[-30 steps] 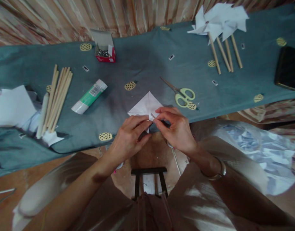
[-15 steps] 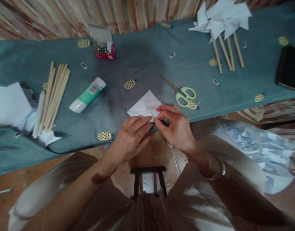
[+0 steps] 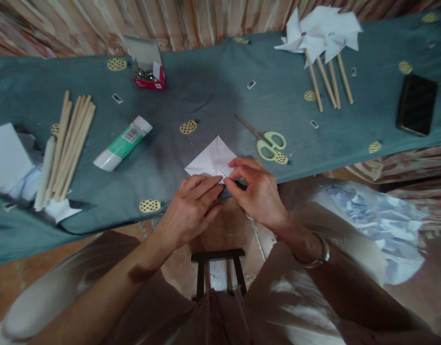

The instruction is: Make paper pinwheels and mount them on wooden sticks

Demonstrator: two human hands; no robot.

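Note:
A white square of paper (image 3: 206,161) with crease lines lies near the table's front edge, one corner pointing away from me. Its near side is covered by my hands. Stretched fingers of my left hand (image 3: 193,203) press flat on the near part, the thumb apart from them. My right hand (image 3: 256,189) pinches the paper at its near right side between thumb and index finger. Just beyond that hand rest scissors (image 3: 267,142) with light green handles, blades slightly parted. A green and white glue stick (image 3: 123,143) lies to the left.
Wooden sticks (image 3: 71,146) and white paper sheets (image 3: 8,153) lie at the left. A red box (image 3: 149,79) of small metal pieces stands at the back. Paper pinwheels (image 3: 321,36) on sticks lie back right, near a black phone (image 3: 417,104). Below is a dark stool (image 3: 218,255).
The whole scene has shifted slightly left in view as the camera turned. Both hands keep nearly the same place on the paper.

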